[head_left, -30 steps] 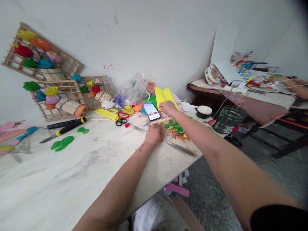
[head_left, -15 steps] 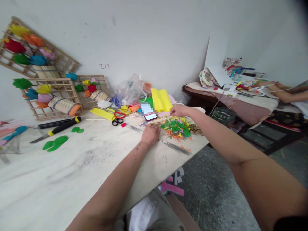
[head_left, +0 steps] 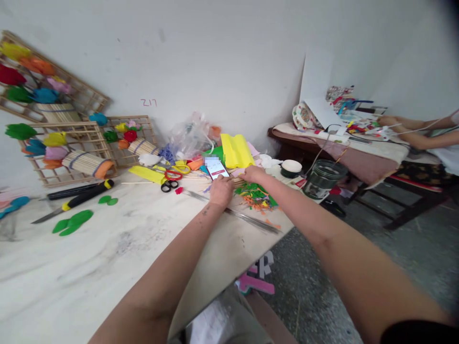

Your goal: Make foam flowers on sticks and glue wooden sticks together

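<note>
By the phone [head_left: 217, 169] was the left hand [head_left: 221, 192], near yellow paper [head_left: 237, 150] the right hand [head_left: 255, 175]; whether fingers grasped anything, I could not tell.

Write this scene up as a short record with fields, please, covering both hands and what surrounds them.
Left hand: at the near end of the phone, across the wires; grip unclear
Right hand: near the lower edge of the yellow paper; grip unclear
Near right hand: coloured scraps
Left side: scissors, knife, green cutouts
By wall: flower panels
Right side: jar
</note>
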A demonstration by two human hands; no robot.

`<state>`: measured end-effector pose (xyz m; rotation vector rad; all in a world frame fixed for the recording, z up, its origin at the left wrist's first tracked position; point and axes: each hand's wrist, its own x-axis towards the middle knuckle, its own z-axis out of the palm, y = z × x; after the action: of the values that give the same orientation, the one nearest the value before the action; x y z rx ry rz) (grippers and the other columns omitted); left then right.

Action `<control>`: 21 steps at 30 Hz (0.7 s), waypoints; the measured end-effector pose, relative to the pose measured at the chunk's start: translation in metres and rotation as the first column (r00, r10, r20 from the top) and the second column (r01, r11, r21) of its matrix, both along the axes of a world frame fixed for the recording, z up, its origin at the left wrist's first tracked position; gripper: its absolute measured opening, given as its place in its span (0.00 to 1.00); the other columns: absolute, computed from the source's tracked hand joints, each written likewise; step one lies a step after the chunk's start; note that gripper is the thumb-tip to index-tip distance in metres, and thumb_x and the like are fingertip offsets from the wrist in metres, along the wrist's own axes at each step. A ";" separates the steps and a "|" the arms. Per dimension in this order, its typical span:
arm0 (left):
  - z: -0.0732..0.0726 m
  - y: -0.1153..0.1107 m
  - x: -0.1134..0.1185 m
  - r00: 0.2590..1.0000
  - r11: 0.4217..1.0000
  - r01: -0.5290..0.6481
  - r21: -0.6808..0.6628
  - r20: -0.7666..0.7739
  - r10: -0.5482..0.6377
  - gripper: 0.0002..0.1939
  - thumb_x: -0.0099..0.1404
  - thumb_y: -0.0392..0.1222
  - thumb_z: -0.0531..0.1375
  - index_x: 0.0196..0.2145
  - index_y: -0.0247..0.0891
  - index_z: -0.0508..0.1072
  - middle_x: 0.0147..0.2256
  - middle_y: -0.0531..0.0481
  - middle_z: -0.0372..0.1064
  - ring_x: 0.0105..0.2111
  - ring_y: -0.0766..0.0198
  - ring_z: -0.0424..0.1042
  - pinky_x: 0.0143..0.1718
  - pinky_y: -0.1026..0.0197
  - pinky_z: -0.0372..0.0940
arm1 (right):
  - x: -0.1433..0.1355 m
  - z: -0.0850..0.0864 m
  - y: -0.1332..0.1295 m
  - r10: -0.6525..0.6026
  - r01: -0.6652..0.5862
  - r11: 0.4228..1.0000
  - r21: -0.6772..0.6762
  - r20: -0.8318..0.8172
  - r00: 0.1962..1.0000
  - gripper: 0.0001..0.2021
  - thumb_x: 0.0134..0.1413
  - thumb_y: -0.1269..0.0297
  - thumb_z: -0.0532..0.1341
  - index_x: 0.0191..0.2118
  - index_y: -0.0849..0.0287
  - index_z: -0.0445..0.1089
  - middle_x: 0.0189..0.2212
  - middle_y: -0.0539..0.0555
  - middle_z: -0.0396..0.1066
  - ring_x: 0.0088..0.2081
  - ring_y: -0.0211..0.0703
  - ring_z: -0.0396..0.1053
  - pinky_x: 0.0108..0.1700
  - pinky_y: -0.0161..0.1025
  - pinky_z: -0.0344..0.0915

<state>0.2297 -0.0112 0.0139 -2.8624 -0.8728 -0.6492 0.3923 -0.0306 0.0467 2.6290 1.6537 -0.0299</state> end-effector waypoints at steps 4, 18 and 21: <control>-0.001 0.010 0.010 0.997 1.000 0.012 -0.012 -0.079 -0.013 0.14 0.64 0.36 0.50 0.41 0.35 0.74 0.41 0.43 0.71 0.42 0.58 0.64 0.43 0.58 0.60 | -0.006 -0.001 0.001 -0.028 0.028 0.998 0.055 0.001 1.000 0.24 0.54 0.49 0.52 0.46 0.63 0.72 0.47 0.64 0.70 0.46 0.53 0.69 0.43 0.41 0.63; -0.001 0.020 0.022 0.981 0.993 -0.061 -0.100 -0.190 0.041 0.16 0.66 0.40 0.49 0.38 0.32 0.75 0.39 0.41 0.69 0.42 0.59 0.66 0.43 0.60 0.61 | 0.012 0.002 -0.017 0.236 -0.233 0.967 0.107 -0.019 0.972 0.11 0.50 0.69 0.56 0.35 0.57 0.76 0.34 0.53 0.75 0.35 0.40 0.70 0.34 0.32 0.58; 0.000 0.020 0.024 0.978 0.993 -0.073 -0.096 -0.201 0.053 0.15 0.66 0.38 0.48 0.38 0.32 0.74 0.38 0.41 0.69 0.43 0.58 0.66 0.43 0.61 0.61 | 0.020 0.005 -0.025 0.356 -0.351 0.934 0.070 -0.090 0.930 0.09 0.48 0.71 0.58 0.33 0.58 0.75 0.30 0.50 0.75 0.31 0.37 0.68 0.33 0.30 0.57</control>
<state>0.2533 0.0085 0.0136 -2.9097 -0.9873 -0.3136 0.4123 -0.0555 0.0517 2.3549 2.1656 -0.1123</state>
